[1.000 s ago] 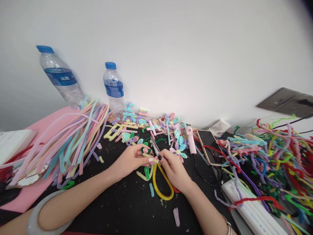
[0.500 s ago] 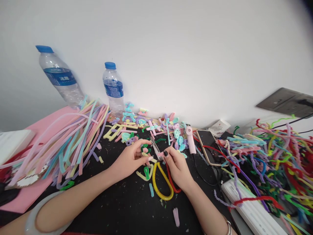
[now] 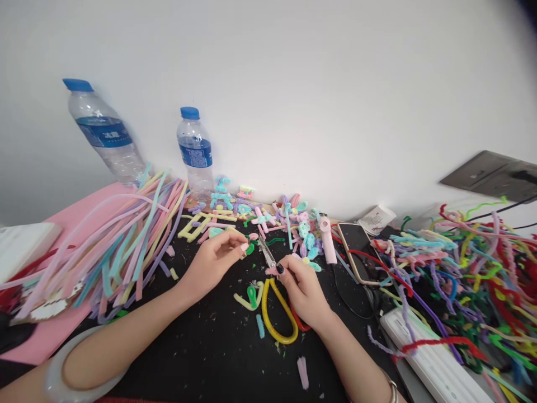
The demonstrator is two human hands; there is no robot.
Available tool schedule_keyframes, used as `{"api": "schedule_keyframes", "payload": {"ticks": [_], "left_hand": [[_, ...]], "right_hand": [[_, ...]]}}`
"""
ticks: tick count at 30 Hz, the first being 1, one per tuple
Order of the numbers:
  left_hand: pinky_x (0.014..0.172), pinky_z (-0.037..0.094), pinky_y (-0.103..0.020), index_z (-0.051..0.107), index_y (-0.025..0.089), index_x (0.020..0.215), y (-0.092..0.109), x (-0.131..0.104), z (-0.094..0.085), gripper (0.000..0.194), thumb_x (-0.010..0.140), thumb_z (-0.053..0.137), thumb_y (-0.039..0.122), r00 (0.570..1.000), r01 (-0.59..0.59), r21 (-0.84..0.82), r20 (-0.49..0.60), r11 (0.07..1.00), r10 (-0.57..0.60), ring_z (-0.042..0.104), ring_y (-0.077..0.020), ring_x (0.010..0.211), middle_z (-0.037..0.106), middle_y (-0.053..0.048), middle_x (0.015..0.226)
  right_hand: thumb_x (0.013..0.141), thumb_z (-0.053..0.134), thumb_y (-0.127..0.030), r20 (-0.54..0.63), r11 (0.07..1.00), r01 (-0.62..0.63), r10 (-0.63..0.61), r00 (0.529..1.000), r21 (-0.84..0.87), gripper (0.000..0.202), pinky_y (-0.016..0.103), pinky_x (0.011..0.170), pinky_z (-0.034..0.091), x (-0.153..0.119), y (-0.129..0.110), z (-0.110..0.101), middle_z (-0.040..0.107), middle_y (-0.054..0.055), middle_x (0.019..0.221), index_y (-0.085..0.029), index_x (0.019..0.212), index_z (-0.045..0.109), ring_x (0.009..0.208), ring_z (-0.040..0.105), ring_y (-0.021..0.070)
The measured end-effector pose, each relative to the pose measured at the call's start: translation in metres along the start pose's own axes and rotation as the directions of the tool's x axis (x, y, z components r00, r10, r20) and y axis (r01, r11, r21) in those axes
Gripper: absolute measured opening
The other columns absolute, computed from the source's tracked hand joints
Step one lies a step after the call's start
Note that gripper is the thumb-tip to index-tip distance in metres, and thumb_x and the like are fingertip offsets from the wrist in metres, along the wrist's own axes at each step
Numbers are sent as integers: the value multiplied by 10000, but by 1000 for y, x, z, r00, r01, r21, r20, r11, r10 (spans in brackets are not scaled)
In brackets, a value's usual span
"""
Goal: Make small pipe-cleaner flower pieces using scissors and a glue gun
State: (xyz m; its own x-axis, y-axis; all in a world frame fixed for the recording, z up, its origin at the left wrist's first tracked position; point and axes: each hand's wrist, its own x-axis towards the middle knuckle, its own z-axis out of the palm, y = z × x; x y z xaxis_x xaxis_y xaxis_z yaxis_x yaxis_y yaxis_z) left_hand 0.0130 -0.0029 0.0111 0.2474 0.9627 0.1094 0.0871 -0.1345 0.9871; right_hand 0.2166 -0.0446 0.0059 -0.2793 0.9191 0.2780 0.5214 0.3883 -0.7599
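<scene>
My left hand (image 3: 216, 260) is closed in a pinch, thumb against fingertips, beside a green fuzzy piece (image 3: 250, 249) and small red and green bits. What those fingers hold, if anything, is hidden. My right hand (image 3: 302, 286) pinches a small pink pipe cleaner piece (image 3: 272, 271) over the pivot of the scissors. The scissors (image 3: 279, 334), with one yellow and one red handle, lie on the black tabletop, blades pointing away. In front of my hands lies a pale yellow V-shaped pipe cleaner with a green loop (image 3: 251, 296).
Pastel pipe cleaners (image 3: 138, 240) are heaped on the left, a tangled colourful pile (image 3: 482, 280) on the right. Finished fuzzy shapes (image 3: 308, 229) line the wall. Two water bottles (image 3: 195, 151), a pink handheld device (image 3: 327, 240), a phone (image 3: 356, 249) and a white power strip (image 3: 432, 358) stand or lie around.
My left hand has moved back left and slightly away from me, and the pale yellow strip at its fingertips no longer shows. My right hand has shifted slightly; the scissors stay nearly in place.
</scene>
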Motion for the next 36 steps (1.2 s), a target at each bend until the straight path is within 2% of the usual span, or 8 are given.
{"api": "schedule_keyframes", "payload": {"ticks": [6, 12, 18, 24, 27, 31, 34, 36], "left_hand": [[412, 361, -165, 559, 160, 724, 5, 6, -13, 104, 808, 587, 214, 944, 327, -711, 207, 623, -258, 303, -47, 382, 265, 83, 474], [390, 436, -165, 584, 143, 852, 4, 9, -19, 81, 844, 541, 211, 762, 614, -717, 429, 330, -486, 236, 10, 293, 379, 76, 530], [336, 324, -121, 534, 144, 765, -8, 5, -9, 156, 880, 510, 247, 586, 810, -517, 709, 277, -391, 251, -3, 313, 309, 78, 519], [435, 384, -157, 495, 151, 729, -6, 4, -5, 171, 885, 519, 218, 665, 745, -561, 665, 360, -340, 279, -19, 379, 294, 78, 550], [402, 307, -144, 468, 163, 721, -3, 7, -6, 169, 855, 564, 200, 756, 655, -633, 548, 412, -359, 266, -25, 397, 283, 79, 566], [425, 289, -150, 465, 190, 763, -6, 16, -13, 139, 804, 597, 184, 951, 234, -722, 32, 651, -306, 275, -48, 428, 262, 84, 565], [531, 374, -187, 523, 220, 856, -8, 20, -19, 87, 803, 588, 243, 933, -28, -422, -337, 906, -127, 415, -89, 557, 424, 49, 675], [614, 406, -215, 575, 227, 882, -7, 18, -20, 93, 808, 585, 282, 942, -51, -211, -336, 976, -23, 492, -129, 696, 519, 13, 810]], "right_hand": [[934, 403, -226, -57, 1000, -18, 19, 998, 25, 209, 252, 593, 333, -1, 3, 0, 516, -10, 679, -198, 777, 537, 632, 472, 136], [928, 410, -235, -31, 986, 26, -22, 999, 162, 201, 302, 744, 408, 0, -6, 1, 557, 63, 954, -200, 772, 532, 877, 538, 184], [907, 457, -196, 116, 941, -16, -25, 993, 339, 174, 330, 884, 415, -1, -17, 9, 528, 80, 1164, -199, 748, 527, 1027, 544, 187], [880, 484, -170, 126, 936, -70, 28, 992, 344, 169, 282, 738, 441, 0, -15, 12, 596, 41, 859, -196, 725, 546, 817, 567, 161], [872, 504, -226, 110, 919, -125, 89, 990, 374, 180, 264, 659, 448, 2, -13, 12, 585, 42, 838, -191, 702, 553, 764, 559, 157], [867, 514, -283, 117, 894, -179, 143, 983, 412, 217, 246, 606, 446, 3, -8, 12, 554, 21, 769, -183, 678, 546, 674, 538, 135], [878, 490, -286, 110, 905, -202, 173, 979, 374, 206, 239, 574, 430, 2, -4, 11, 556, 21, 775, -180, 711, 550, 643, 523, 127], [882, 477, -247, 84, 942, -179, 161, 983, 284, 187, 248, 595, 422, 1, -3, 11, 577, 27, 788, -180, 729, 562, 676, 529, 139]]}}
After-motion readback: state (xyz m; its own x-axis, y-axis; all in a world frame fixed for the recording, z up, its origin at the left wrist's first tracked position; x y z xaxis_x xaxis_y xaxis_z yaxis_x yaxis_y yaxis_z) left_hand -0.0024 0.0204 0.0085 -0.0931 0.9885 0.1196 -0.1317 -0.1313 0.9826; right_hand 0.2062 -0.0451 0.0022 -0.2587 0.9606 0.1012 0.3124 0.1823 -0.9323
